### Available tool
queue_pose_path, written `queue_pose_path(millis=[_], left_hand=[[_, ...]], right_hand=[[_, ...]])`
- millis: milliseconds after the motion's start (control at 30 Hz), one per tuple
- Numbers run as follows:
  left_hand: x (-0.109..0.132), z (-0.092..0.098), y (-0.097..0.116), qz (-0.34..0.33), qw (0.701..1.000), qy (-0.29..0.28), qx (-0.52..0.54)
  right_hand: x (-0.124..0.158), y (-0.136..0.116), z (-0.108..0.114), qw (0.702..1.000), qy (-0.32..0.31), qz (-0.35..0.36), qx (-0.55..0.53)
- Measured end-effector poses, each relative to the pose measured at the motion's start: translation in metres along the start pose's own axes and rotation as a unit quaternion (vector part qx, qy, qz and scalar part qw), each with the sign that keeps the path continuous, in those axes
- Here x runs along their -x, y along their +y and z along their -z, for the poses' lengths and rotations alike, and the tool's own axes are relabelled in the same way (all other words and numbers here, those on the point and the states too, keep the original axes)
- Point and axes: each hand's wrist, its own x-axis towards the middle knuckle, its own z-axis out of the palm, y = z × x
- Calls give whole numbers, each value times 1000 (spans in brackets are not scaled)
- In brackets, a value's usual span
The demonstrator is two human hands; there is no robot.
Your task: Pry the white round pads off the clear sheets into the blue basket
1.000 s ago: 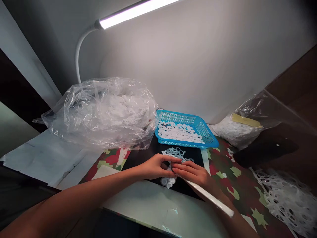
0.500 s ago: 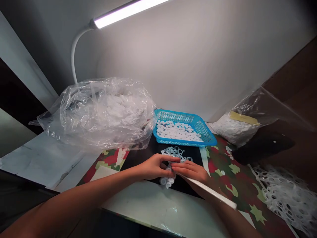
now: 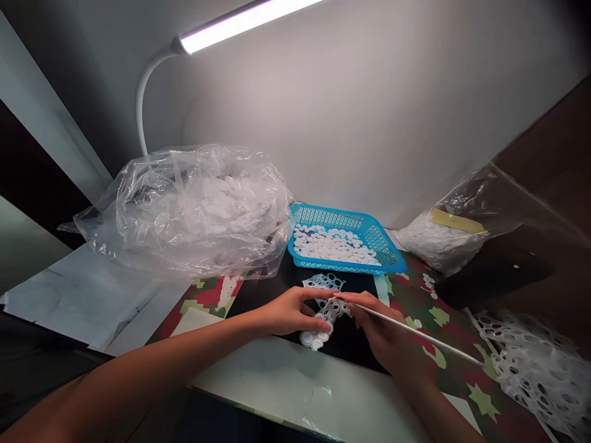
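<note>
My left hand (image 3: 289, 312) pinches a white perforated plastic sheet (image 3: 324, 283) at its near edge. Under those fingers, a small stack of white plastic discs (image 3: 311, 338) lies on a black mat (image 3: 355, 344). My right hand (image 3: 376, 326) grips a thin white rod (image 3: 438, 343), and the rod's tip reaches over the sheet close to my left fingertips. Both hands are close together, and my fingers hide part of the sheet.
A blue plastic basket (image 3: 323, 216) holds many white discs. A large clear bag of white pieces (image 3: 184, 212) sits left of it, a smaller bag (image 3: 438, 243) right. Perforated scrap (image 3: 538, 375) lies at right on camouflage-patterned paper (image 3: 415, 307). A white lamp (image 3: 240, 21) hangs above.
My right hand has lifted and moved right, and the rod has swung from lying low across my wrist to pointing left at the sheet. My left hand has barely moved.
</note>
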Motion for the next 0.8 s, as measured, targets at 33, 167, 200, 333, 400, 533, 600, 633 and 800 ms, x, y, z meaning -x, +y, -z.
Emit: queue_pose_path(millis=[33, 167, 200, 333, 400, 533, 600, 633, 800], left_hand=[[-1, 0, 0, 0, 1000, 2, 4], [-1, -1, 3, 1, 1000, 2, 30], [-1, -1, 3, 2, 999, 3, 32], [1, -1, -1, 12, 1000, 9, 21], [1, -1, -5, 21, 1000, 5, 22], [-1, -1, -7, 12, 999, 11, 43], [-2, -1, -5, 7, 998, 19, 57], [-3, -1, -5, 7, 998, 22, 61], [-5, 0, -6, -8, 997, 28, 65]], right_hand=[[0, -1, -1, 1000, 11, -6, -10], [0, -2, -5, 996, 69, -24, -50], [0, -2, -5, 995, 76, -32, -56], [-2, 2, 1, 980, 171, -69, -78], [-3, 6, 7, 966, 229, -82, -89], [-2, 11, 13, 991, 125, 14, -45], [-1, 14, 10, 994, 43, 105, -2], [-1, 15, 7, 990, 10, 140, 15], [0, 23, 0, 976, -73, 203, 42]])
